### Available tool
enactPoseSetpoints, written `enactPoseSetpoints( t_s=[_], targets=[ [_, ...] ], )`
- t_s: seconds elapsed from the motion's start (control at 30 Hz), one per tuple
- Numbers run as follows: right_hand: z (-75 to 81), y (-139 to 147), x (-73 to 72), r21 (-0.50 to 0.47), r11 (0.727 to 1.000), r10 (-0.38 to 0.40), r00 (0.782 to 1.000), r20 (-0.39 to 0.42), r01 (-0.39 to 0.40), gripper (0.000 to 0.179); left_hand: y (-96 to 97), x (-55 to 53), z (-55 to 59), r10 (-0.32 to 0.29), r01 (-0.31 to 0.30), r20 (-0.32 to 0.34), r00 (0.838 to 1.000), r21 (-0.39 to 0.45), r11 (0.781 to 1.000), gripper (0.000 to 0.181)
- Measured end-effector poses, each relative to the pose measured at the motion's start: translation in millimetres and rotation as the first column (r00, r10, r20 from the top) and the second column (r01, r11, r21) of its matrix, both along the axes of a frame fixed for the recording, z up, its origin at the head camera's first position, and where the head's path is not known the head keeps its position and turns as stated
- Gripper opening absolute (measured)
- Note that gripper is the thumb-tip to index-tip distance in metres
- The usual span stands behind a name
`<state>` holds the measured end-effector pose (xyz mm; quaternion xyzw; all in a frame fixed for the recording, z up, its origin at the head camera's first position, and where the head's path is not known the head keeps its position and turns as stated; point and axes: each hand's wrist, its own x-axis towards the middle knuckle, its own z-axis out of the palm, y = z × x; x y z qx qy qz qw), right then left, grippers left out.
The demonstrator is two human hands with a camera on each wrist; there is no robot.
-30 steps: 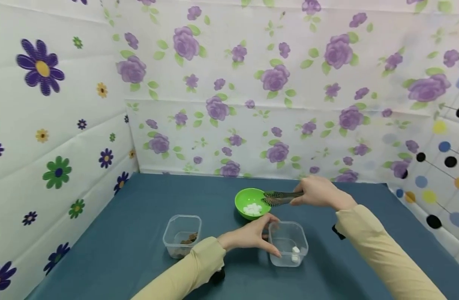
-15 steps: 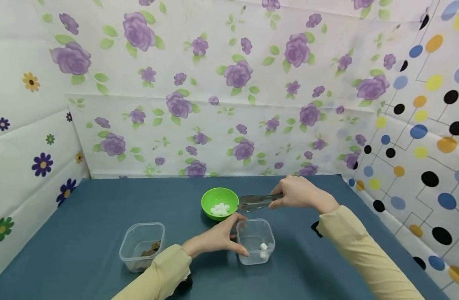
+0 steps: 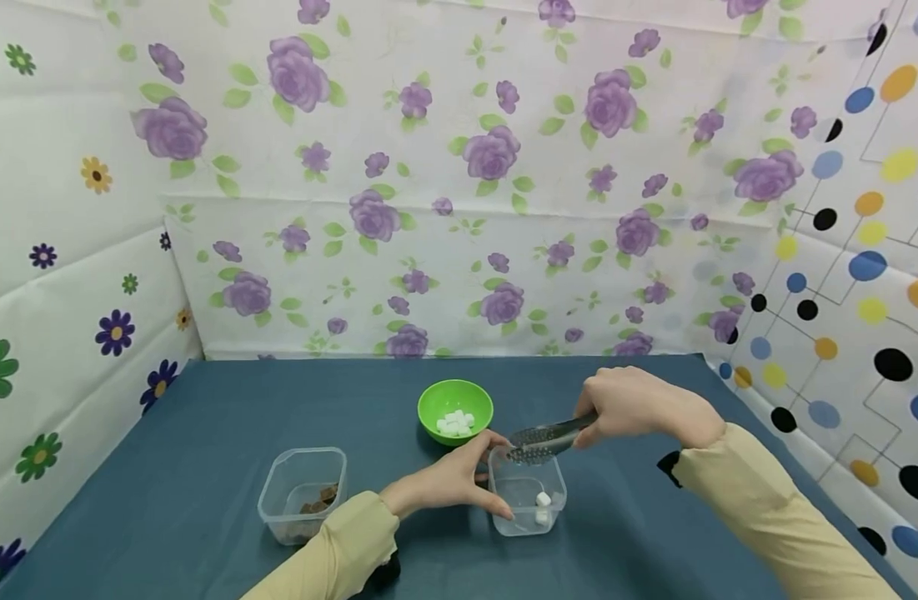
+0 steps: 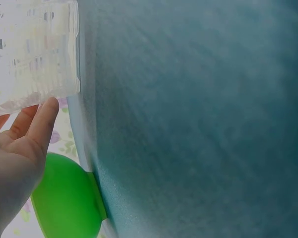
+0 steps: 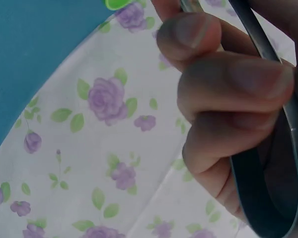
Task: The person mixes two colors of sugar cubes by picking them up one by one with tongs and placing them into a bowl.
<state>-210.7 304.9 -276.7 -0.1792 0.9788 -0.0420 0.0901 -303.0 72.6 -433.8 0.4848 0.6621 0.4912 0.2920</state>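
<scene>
In the head view my left hand (image 3: 449, 482) holds the left side of a clear plastic container (image 3: 526, 523), thumb in front and fingers behind. The left wrist view shows its fingertips (image 4: 50, 105) against the container's wall. Small white marshmallow-like pieces (image 3: 543, 500) lie inside, at the right. My right hand (image 3: 629, 404) grips metal tongs (image 3: 552, 439), fingers curled round the arms. The tongs' tips are over the container's back left part; I cannot tell whether they pinch anything. Behind my left hand stands a green bowl (image 3: 432, 417) with several white pieces (image 3: 455, 423).
A second clear container (image 3: 274, 496) with brown chunks (image 3: 321, 497) stands on the left, partly behind my left sleeve. The dark blue table (image 3: 338, 400) meets flowered sheets (image 3: 443, 275) at the back and sides.
My right hand has brought the tongs from the green bowl, first rightward, then forward and down over the clear container. My left hand stays on the container. The head view has turned.
</scene>
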Motion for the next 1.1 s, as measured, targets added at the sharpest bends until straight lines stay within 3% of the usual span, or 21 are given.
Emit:
enactPoseSetpoints(
  t_s=[0.17, 0.27, 0.33, 0.47, 0.57, 0.7, 0.8, 1.0, 1.1],
  targets=[
    [-5.3, -5.0, 3.6, 0.131, 0.991, 0.015, 1.000, 0.015, -0.017, 0.014, 13.9, 4.1, -4.1, -0.016, 0.016, -0.008, 1.000, 0.022, 1.000, 0.064],
    [-9.3, -13.6, 1.3, 0.221, 0.975, 0.005, 1.000, 0.011, -0.008, 0.025, 17.3, 5.0, -4.6, -0.023, 0.023, 0.004, 1.000, 0.033, 0.999, 0.066],
    [-10.5, -23.0, -4.7, 0.283, 0.959, 0.003, 1.000, 0.006, -0.004, 0.033, 13.8, 2.9, -3.1, -0.018, 0.017, 0.026, 0.999, 0.046, 0.999, 0.066],
    [-12.4, -48.7, -22.9, 0.377, 0.926, 0.007, 1.000, -0.025, 0.003, 0.032, -7.2, -6.0, 5.5, 0.026, -0.026, 0.018, 1.000, 0.047, 0.999, 0.069],
    [-18.1, -59.7, -28.7, 0.408, 0.913, -0.017, 0.999, -0.031, 0.028, 0.030, -18.6, -9.1, 9.6, 0.023, -0.023, -0.014, 1.000, 0.024, 0.999, 0.071],
    [-23.5, -52.3, -18.5, 0.437, 0.897, -0.066, 0.998, -0.018, 0.067, 0.031, -7.4, -3.2, 5.4, -0.033, 0.033, -0.001, 0.999, 0.025, 0.999, 0.070],
    [-24.8, -53.0, -14.6, 0.447, 0.893, -0.043, 0.999, -0.033, 0.053, 0.028, -3.9, -1.5, 4.3, -0.032, 0.031, 0.005, 0.999, 0.018, 0.999, 0.070],
    [-27.0, -61.2, -12.4, 0.527, 0.849, 0.005, 0.997, -0.077, 0.036, 0.025, 0.3, -1.3, 4.1, -0.022, 0.022, -0.013, 1.000, 0.016, 1.000, 0.068],
    [-31.2, -65.9, -12.0, 0.528, 0.849, 0.020, 0.995, -0.095, 0.033, 0.026, -2.5, -2.7, 5.4, -0.024, 0.024, -0.016, 1.000, -0.006, 1.000, 0.067]
  ],
)
